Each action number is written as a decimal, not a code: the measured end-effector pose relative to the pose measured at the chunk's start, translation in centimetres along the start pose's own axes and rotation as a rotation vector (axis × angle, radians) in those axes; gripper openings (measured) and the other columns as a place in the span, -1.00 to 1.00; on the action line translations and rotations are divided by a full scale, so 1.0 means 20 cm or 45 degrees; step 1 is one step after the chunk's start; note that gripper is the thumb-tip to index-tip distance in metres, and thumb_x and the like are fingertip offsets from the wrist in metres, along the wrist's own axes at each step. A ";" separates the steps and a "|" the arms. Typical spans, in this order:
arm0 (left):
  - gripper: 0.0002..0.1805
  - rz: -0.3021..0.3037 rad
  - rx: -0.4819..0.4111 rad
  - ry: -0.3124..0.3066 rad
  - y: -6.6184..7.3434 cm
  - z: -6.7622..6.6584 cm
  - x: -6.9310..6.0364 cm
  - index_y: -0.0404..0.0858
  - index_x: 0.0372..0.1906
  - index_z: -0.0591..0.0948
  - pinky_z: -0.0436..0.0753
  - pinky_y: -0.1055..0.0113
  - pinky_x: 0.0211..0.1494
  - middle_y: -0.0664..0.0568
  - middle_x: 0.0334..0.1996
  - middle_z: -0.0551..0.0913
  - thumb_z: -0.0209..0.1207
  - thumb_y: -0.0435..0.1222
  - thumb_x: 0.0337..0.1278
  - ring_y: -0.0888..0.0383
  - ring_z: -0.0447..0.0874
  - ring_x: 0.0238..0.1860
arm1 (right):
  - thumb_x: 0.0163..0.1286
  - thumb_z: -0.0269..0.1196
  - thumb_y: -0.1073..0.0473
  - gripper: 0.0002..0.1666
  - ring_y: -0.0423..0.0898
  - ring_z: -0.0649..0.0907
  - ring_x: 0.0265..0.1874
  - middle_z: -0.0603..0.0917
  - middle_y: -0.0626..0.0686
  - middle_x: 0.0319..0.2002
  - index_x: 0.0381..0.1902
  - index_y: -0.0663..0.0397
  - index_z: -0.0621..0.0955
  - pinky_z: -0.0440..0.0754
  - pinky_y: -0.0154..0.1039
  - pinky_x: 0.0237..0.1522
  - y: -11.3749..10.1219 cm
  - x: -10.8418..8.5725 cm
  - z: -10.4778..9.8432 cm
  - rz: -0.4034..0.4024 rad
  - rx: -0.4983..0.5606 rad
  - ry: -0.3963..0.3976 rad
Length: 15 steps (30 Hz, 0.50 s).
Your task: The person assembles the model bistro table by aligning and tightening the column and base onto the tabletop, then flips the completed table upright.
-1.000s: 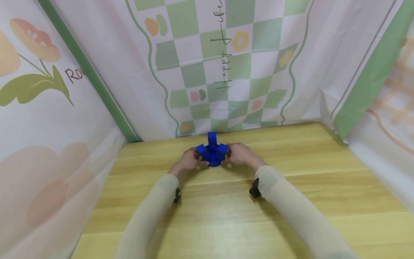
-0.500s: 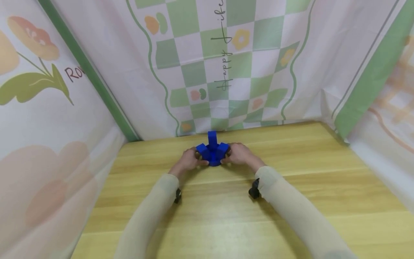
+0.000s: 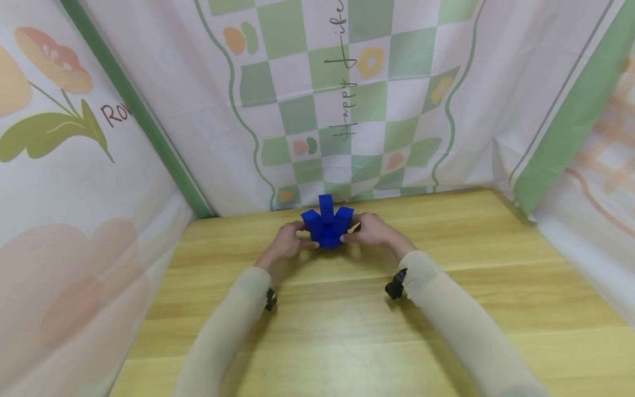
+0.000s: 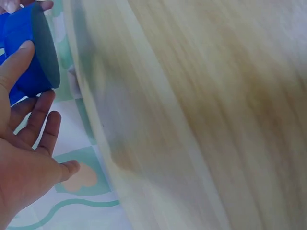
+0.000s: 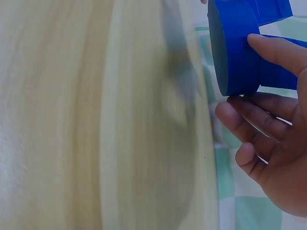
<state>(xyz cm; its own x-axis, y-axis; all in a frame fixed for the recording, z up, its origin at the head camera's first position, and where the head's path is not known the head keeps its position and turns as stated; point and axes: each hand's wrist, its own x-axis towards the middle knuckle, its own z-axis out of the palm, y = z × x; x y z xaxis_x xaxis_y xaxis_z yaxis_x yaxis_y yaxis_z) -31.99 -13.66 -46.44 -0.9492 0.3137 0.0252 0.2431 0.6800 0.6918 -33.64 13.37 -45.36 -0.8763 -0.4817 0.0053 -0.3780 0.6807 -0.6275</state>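
A blue object (image 3: 329,240) with a thick round base and three blocky prongs standing up from it is held between both hands near the table's far edge. My left hand (image 3: 286,241) grips its left side, thumb at the front and fingers behind. On the opposite side my right hand (image 3: 373,229) pinches it the same way. Both wrist views show the base (image 4: 29,76) raised off the wood, its flat dark underside visible. In the right wrist view the thumb presses the base's wall (image 5: 240,52), while the lower fingers are spread below it.
The wooden table (image 3: 327,331) spreads out toward the front. Right behind the object hangs a checked green and white curtain (image 3: 317,110); more printed cloth (image 3: 74,193) closes off the left and right sides. Each wrist wears a small black camera (image 3: 395,285).
Both hands have lifted the blue object slightly off the table, and its prongs now stand higher in view. Before that it stayed nearly still in the same two-handed grip.
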 end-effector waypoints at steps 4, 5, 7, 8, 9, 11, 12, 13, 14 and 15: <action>-0.44 0.059 -0.004 0.022 0.01 0.00 0.00 -0.26 0.15 0.63 0.48 -0.02 0.38 -0.11 0.09 0.70 0.49 -0.18 0.00 -0.13 0.57 0.24 | 0.28 0.36 -0.14 -0.50 0.07 0.75 -0.07 0.77 0.10 -0.04 0.04 0.05 0.67 0.71 -0.04 0.00 0.01 -0.01 -0.02 -0.006 0.028 0.009; -0.47 0.073 -0.002 0.032 0.01 0.00 -0.01 -0.26 0.13 0.64 0.48 -0.02 0.36 -0.11 0.08 0.70 0.48 -0.22 0.01 -0.13 0.58 0.22 | 0.30 0.34 -0.16 -0.50 0.06 0.75 -0.05 0.77 0.09 -0.03 0.06 0.03 0.68 0.69 -0.03 0.02 0.01 -0.01 -0.02 0.000 0.034 0.014; -0.54 0.115 0.008 0.056 0.01 0.00 -0.01 -0.26 0.08 0.67 0.50 -0.02 0.33 -0.10 0.02 0.72 0.45 -0.28 0.02 -0.12 0.60 0.16 | 0.35 0.29 -0.20 -0.47 0.05 0.74 -0.02 0.77 0.08 -0.02 0.11 0.01 0.67 0.66 -0.01 0.08 0.01 -0.01 -0.02 0.006 0.054 0.021; -0.58 0.133 0.009 0.068 0.01 0.00 -0.01 -0.26 0.06 0.69 0.50 -0.02 0.31 -0.10 -0.01 0.73 0.44 -0.31 0.04 -0.11 0.61 0.13 | 0.37 0.26 -0.22 -0.44 0.06 0.74 -0.01 0.78 0.09 -0.02 0.14 0.02 0.67 0.65 0.01 0.10 0.01 -0.02 -0.03 0.014 0.074 0.021; -0.62 0.156 0.013 0.082 0.01 0.00 -0.01 -0.26 0.03 0.70 0.50 -0.01 0.29 -0.11 -0.04 0.75 0.42 -0.33 0.06 -0.11 0.62 0.10 | 0.38 0.24 -0.25 -0.40 0.06 0.74 -0.01 0.78 0.10 -0.02 0.17 0.02 0.66 0.64 0.01 0.12 0.01 -0.02 -0.03 0.034 0.107 0.020; -0.69 0.196 0.015 0.106 0.01 0.00 -0.01 -0.26 -0.01 0.73 0.52 -0.04 0.25 -0.11 -0.09 0.77 0.39 -0.36 0.09 -0.11 0.64 0.03 | 0.40 0.18 -0.31 -0.32 0.08 0.74 -0.01 0.79 0.12 -0.05 0.23 0.04 0.62 0.65 0.02 0.11 0.01 -0.02 -0.04 0.068 0.164 0.024; -0.71 0.219 0.020 0.116 0.01 0.00 -0.01 -0.26 -0.03 0.73 0.54 -0.04 0.22 -0.11 -0.12 0.77 0.38 -0.37 0.10 -0.11 0.65 0.00 | 0.42 0.16 -0.33 -0.30 0.10 0.75 -0.02 0.80 0.14 -0.08 0.24 0.06 0.61 0.66 0.03 0.09 0.01 -0.02 -0.05 0.082 0.193 0.026; -0.72 0.229 0.019 0.125 0.01 0.00 -0.01 -0.25 -0.03 0.74 0.56 -0.03 0.18 -0.10 -0.13 0.78 0.38 -0.37 0.11 -0.11 0.66 -0.02 | 0.43 0.13 -0.35 -0.27 0.12 0.75 -0.04 0.80 0.16 -0.11 0.25 0.07 0.60 0.67 0.04 0.07 0.01 -0.03 -0.05 0.097 0.217 0.028; -0.73 0.233 0.017 0.128 0.01 0.00 -0.01 -0.25 -0.04 0.74 0.58 -0.01 0.16 -0.10 -0.14 0.78 0.37 -0.36 0.13 -0.10 0.66 -0.04 | 0.44 0.11 -0.36 -0.26 0.13 0.75 -0.06 0.80 0.17 -0.13 0.26 0.09 0.59 0.68 0.04 0.05 0.01 -0.03 -0.05 0.107 0.229 0.032; -0.74 0.238 0.019 0.132 0.02 0.00 -0.01 -0.24 -0.04 0.75 0.60 0.02 0.13 -0.08 -0.16 0.79 0.37 -0.34 0.14 -0.08 0.67 -0.06 | 0.44 0.09 -0.37 -0.24 0.14 0.75 -0.07 0.80 0.17 -0.15 0.26 0.10 0.59 0.68 0.04 0.04 0.01 -0.03 -0.06 0.115 0.244 0.038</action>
<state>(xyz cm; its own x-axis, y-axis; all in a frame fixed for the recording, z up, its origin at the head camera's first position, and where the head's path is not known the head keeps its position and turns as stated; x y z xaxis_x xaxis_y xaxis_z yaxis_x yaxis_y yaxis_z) -31.73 -13.46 -46.28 -0.9025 0.3659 0.2272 0.4194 0.6265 0.6570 -33.54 14.38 -44.56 -0.9136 -0.4049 -0.0363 -0.2364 0.6019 -0.7628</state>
